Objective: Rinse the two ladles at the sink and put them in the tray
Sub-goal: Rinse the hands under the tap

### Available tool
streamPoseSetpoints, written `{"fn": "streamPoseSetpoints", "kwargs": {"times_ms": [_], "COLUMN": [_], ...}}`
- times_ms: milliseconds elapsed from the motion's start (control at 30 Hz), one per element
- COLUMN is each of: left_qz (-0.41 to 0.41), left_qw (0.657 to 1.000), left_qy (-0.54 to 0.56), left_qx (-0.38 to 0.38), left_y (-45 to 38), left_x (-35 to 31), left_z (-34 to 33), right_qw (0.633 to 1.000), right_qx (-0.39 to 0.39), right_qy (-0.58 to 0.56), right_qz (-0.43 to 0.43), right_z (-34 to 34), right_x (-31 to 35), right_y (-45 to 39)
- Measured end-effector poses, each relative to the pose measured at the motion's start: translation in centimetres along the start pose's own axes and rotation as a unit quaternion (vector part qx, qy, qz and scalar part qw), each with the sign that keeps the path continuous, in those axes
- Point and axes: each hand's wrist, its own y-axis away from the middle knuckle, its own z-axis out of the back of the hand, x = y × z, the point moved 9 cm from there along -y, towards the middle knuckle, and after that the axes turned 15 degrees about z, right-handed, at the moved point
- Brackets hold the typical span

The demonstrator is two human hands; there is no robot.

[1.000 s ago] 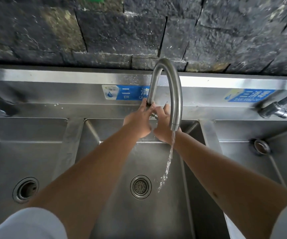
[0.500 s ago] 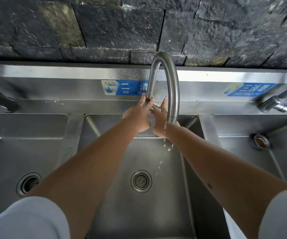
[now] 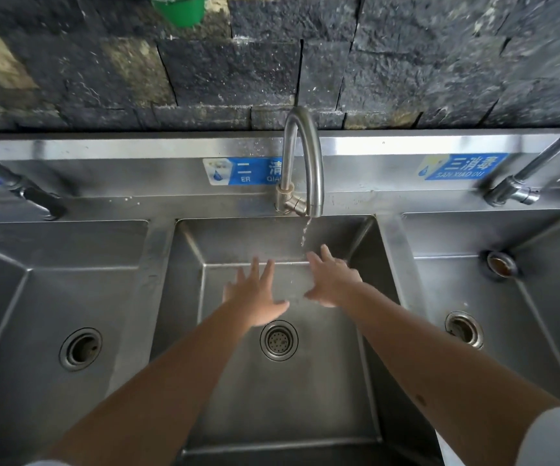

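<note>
Over the middle basin: both hands are held out above the sink [image 3: 184,331], and neither one touches anything.
Left grip: the left hand [image 3: 258,297] is wide, with fingers spread and straight — it holds nothing.
Right grip: the right hand [image 3: 334,280] is also wide and flat, fingers pointing to the back wall of the basin, holding nothing.
Water: only a thin trickle falls from the faucet [image 3: 304,163], just beside the right fingertips.
Ladles: no ladle is visible anywhere in this view, so I cannot say where they lie.
Tray: not visible either.
Progress: judging from the empty hands and the almost closed water, either the rinsing is finished and the ladles are already away, or it is not begun — the picture alone does not decide this.
What is left: if the ladles are not yet rinsed, they must be brought under the spout, then carried to the tray.
Surface: a steel unit with three basins side by side, each with a round drain; the middle drain [image 3: 278,339] has a strainer.
Labels: blue signs [image 3: 460,166] are fixed on the steel backsplash.
Room: a dark rough stone wall [image 3: 406,62] stands behind, with a green bucket [image 3: 179,8] at the top edge.
</note>
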Motion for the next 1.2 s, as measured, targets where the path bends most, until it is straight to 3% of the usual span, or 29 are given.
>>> {"fn": "streamPoseSetpoints", "kwargs": {"times_ms": [200, 400, 867, 1200], "left_qz": [0.002, -0.005, 0.0, -0.044], "left_qw": [1.0, 0.999, 0.998, 0.996], "left_qy": [-0.022, -0.034, -0.068, -0.057], "left_qx": [-0.01, -0.014, -0.015, -0.046], "left_y": [6.4, 10.5, 14.2, 15.7], "left_x": [1.4, 0.8, -2.1, -14.0], "left_z": [-4.1, -6.3, -8.7, -7.8], "right_qw": [0.996, 0.993, 1.0, 0.995], "right_qx": [0.079, 0.109, 0.016, -0.024], "right_qy": [0.032, 0.03, -0.018, -0.085], "right_qz": [0.02, 0.021, -0.012, -0.047], "right_z": [-7.4, -12.0, -11.8, -9.5], "right_x": [0.8, 0.9, -3.5, -13.1], "right_y": [5.8, 9.7, 17.0, 22.1]}}
